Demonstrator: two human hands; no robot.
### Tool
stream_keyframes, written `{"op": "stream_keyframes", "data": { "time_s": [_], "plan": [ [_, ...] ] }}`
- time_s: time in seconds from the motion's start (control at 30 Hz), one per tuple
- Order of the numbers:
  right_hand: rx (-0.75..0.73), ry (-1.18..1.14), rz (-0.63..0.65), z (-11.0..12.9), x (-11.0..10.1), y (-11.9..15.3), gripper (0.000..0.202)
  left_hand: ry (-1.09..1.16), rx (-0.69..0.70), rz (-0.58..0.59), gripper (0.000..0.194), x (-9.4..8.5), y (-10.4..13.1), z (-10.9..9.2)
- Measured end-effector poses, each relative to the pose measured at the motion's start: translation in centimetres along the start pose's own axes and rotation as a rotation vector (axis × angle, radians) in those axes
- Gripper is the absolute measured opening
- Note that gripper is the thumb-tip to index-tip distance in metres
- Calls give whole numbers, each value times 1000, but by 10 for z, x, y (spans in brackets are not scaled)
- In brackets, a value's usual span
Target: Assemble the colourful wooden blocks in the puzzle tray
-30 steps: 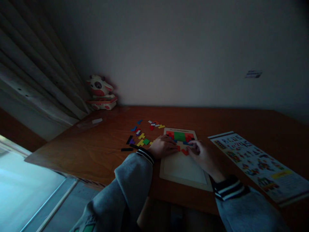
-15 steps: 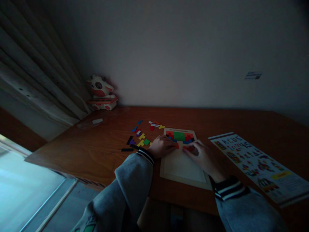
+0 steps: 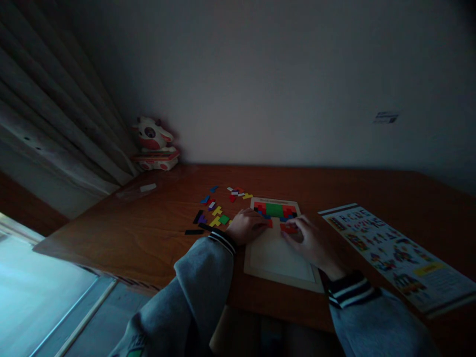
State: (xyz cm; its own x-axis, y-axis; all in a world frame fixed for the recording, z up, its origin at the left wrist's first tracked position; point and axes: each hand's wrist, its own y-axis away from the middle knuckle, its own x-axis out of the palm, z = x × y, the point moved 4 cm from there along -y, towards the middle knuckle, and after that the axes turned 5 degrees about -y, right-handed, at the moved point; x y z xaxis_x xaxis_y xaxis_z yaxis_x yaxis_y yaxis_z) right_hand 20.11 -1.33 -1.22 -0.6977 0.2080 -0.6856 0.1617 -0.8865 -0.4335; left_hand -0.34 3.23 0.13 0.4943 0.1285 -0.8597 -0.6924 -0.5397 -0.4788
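A pale puzzle board (image 3: 281,258) lies on the table before me, its upper part filled with red, green, blue and black pieces around a green block (image 3: 274,210). My left hand (image 3: 245,226) rests over the board's left edge, its fingers together at a red piece (image 3: 269,224). Over the right side, my right hand (image 3: 308,240) has thumb and fingertips around another red piece (image 3: 289,228), which lies on the board. A pale gap separates the two red pieces.
Loose coloured pieces (image 3: 216,211) lie left of the board. A printed pattern sheet (image 3: 394,258) is at the right. A cow toy (image 3: 154,144) stands at the back left, near a small white object (image 3: 148,187) and the curtain (image 3: 63,99).
The view has shifted slightly. My right fingers have loosened a little around the right red piece, and more of it shows. My left hand has hardly moved.
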Motion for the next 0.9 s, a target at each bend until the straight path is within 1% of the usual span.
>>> {"op": "stream_keyframes", "data": {
  "time_s": [0.17, 0.27, 0.4, 0.67, 0.73, 0.8, 0.9],
  "plan": [
    [68, -39, -14, -11, 5, -2, 30, 7, -14, -1, 15, 0, 0, 0],
    [77, -50, -29, -14, 6, -2, 29, 6, -24, 2, 16, 0, 0, 0],
    [72, -77, -69, -15, 5, -1, 28, 7, -31, -10, 16, -2, 1, 0],
    [93, -101, -105, -13, 1, -1, 27, -6, -44, -18, 17, -2, 1, 2],
    [92, -113, -110, -12, 0, -2, 27, -12, -62, -51, 19, -8, 3, 1],
    [91, -119, -132, -10, -4, -2, 28, -29, -88, -97, 19, -19, 8, 4],
    [82, -88, -175, -6, -10, -3, 28, -88, -125, -144, 19, -38, 25, 16]
  ]
}}
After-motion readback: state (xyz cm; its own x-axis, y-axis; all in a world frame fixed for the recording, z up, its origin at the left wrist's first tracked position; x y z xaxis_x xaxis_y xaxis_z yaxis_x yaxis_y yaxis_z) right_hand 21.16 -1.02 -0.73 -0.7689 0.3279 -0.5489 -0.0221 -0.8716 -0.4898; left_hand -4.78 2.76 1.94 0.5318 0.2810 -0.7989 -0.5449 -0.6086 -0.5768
